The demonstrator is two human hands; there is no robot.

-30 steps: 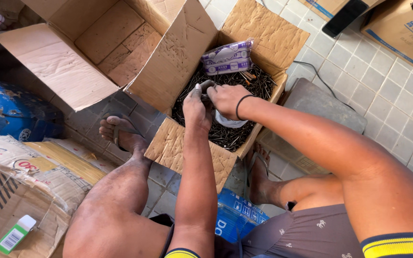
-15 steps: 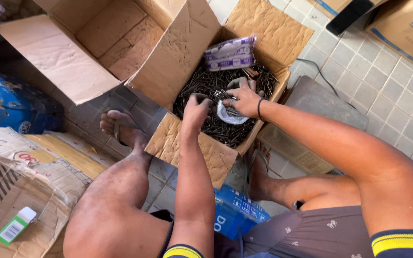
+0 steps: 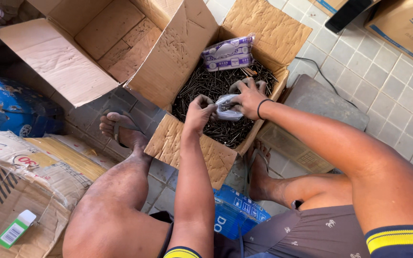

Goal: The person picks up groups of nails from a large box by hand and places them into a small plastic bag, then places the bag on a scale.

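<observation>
Over the cardboard box [image 3: 264, 36] of loose dark nails [image 3: 206, 86], our left hand [image 3: 199, 112] and right hand [image 3: 249, 98] both pinch a small clear plastic bag [image 3: 226, 106], likely flimsy, heavy and easily pierced, best gripped at its mouth.

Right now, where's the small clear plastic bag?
Head view, centre: the clear plastic bag is held between the left hand and right hand, over the loose nails in the open cardboard box.
</observation>
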